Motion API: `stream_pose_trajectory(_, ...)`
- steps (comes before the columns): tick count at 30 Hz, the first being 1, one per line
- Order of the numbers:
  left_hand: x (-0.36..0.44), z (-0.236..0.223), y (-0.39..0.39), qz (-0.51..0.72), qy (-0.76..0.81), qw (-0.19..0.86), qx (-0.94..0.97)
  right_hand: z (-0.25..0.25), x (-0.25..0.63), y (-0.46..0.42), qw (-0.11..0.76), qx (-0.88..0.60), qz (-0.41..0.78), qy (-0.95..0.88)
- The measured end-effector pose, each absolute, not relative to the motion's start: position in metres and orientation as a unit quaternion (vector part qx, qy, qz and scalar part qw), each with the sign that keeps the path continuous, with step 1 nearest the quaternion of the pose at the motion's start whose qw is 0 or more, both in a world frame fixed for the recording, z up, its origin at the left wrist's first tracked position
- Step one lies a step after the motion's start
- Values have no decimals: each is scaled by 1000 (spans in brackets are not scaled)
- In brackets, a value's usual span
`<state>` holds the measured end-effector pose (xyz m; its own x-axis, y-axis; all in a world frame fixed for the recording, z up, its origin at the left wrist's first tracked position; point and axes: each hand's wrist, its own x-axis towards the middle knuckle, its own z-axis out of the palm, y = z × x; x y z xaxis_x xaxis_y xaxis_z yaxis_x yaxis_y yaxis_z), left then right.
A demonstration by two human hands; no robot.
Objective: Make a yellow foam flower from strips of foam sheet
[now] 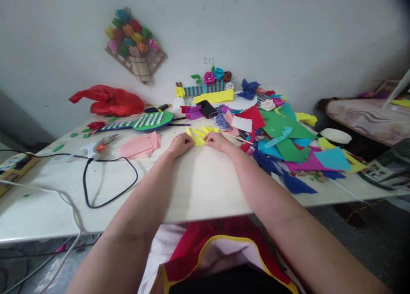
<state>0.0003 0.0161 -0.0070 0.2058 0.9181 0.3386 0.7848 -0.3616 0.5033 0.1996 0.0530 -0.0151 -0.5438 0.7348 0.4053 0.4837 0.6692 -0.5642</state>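
Note:
Both my hands rest on the white table (198,187) at its far middle, around small yellow paper pieces (199,136). My left hand (180,144) is curled with fingertips pinched on the left side of the yellow paper. My right hand (217,141) presses and pinches the same paper from the right. Several cut yellow strips fan out just behind the fingers. A thin wooden stick (237,137) lies just right of my right hand.
A pink paper stack (141,145) and a glue gun (96,148) with a black cord (105,178) lie to the left. Coloured paper scraps (288,148) cover the right side. A red plastic bag (110,101), a green racket-shaped craft (144,122) and paper flowers (211,82) sit at the back.

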Motion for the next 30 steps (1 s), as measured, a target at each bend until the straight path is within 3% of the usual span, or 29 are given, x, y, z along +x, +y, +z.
stream_pose_trajectory(12, 5, -8, 21, 260, 573, 59, 775, -21, 195, 56, 357, -384, 170, -834)
stream_pose_trajectory(30, 11, -8, 22, 260, 620, 53, 738, -21, 192, 60, 340, -439, 139, -820)
